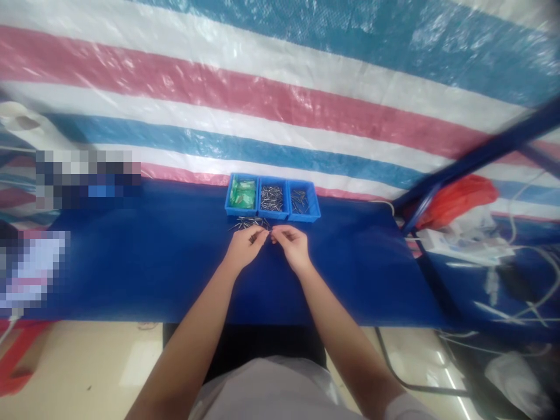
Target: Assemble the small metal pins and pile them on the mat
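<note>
Metal pieces (251, 221) lie near left hand (247, 245) and right hand (292, 244), presumably for reach; each grip is pinched closed, contents unclear.

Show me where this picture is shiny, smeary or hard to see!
Head view: white glare streaks the red, white and blue striped plastic sheet; head view, right: the crumpled red plastic bag looks smeared; head view, left: big squares hide patches; head view, middle: what the bare left hand and bare right hand pinch is too small to identify.

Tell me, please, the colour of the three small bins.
The three bins are blue; the head view shows them.
</note>
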Available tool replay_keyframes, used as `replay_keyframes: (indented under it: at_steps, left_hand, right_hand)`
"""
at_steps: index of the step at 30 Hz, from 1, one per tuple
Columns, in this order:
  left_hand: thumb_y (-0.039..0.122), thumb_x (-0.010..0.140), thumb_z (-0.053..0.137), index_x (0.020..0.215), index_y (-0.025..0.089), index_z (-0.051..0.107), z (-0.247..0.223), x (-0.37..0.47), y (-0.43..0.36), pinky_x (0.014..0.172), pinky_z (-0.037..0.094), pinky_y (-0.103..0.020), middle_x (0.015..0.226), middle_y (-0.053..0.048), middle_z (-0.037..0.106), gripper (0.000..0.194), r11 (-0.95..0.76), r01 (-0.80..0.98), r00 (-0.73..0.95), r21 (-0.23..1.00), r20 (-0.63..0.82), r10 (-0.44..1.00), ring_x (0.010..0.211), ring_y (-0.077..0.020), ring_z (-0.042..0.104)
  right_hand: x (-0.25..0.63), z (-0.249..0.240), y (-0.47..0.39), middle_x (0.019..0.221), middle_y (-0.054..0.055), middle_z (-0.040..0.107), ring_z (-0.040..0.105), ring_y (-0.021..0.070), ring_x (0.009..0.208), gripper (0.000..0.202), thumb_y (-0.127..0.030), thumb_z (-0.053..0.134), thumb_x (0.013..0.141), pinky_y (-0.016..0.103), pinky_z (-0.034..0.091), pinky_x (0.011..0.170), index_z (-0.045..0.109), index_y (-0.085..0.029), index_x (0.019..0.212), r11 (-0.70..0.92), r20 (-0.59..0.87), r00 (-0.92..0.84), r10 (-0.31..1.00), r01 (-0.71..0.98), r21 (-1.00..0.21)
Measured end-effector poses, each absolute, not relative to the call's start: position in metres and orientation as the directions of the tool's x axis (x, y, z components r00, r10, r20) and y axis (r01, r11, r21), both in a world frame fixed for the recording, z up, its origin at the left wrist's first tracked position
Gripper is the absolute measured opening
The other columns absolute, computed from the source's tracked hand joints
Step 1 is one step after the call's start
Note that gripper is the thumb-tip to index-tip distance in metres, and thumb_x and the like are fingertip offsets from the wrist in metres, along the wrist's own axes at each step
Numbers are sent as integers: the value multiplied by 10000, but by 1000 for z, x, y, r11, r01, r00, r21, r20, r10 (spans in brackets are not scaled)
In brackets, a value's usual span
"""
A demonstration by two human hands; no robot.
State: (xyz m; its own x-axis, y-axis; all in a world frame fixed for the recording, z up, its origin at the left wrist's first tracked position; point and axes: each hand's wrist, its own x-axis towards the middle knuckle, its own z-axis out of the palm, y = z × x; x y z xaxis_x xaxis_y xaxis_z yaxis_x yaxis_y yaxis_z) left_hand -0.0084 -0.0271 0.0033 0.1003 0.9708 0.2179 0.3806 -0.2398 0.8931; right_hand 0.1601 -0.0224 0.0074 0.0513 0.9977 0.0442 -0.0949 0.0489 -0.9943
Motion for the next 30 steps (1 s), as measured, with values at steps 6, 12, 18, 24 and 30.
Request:
replay_keyframes:
  at_steps: [6, 12, 18, 24, 30]
  left_hand:
    - [379, 903, 656, 1121, 234, 728, 2, -8, -27, 672, 514, -238, 741, 13, 710, 272, -289, 370, 83, 883, 278, 957, 624, -106, 626]
    - [414, 941, 602, 1036, 220, 746, 4, -8, -27, 672, 522, -249, 734, 3, 715, 260, -269, 357, 98, 894, 251, 963, 636, -121, 653]
    - [450, 948, 584, 873, 202, 750, 8, -10, -27, 647, 506, -245, 716, -4, 720, 308, -254, 388, 92, 886, 237, 967, 641, -127, 654]
    - [432, 900, 662, 990, 213, 779, 4, -8, -27, 673, 528, -250, 771, -16, 743, 264, -281, 355, 60, 892, 278, 959, 651, -124, 648]
    - [364, 879, 690, 1068, 242, 787, 4, -6, -28, 653, 514, -240, 765, -3, 738, 245, -331, 382, 113, 863, 312, 943, 623, -106, 614]
  right_hand:
    - [159, 6, -21, 780, 39, 758, 670, 161, 631, 334, -495, 843, 713, 348, 595, 683, 761, -204, 856, 41, 35, 50, 998, -128, -991]
    - [160, 5, -21, 775, 38, 761, 678, 168, 637, 349, -512, 843, 714, 353, 600, 681, 762, -207, 863, 52, 49, 38, 998, -95, -994]
    - [158, 8, -27, 825, 50, 769, 699, 181, 686, 308, -495, 809, 771, 353, 602, 704, 759, -217, 892, 118, 118, -2, 993, 6, -993]
    - [156, 5, -30, 822, 50, 759, 726, 197, 742, 342, -546, 730, 836, 348, 600, 719, 701, -221, 937, 160, 158, -36, 987, 78, -984]
    - [158, 5, -27, 752, 21, 736, 712, 190, 705, 369, -562, 736, 827, 329, 571, 702, 609, -231, 928, 128, 127, -44, 991, 32, -991]
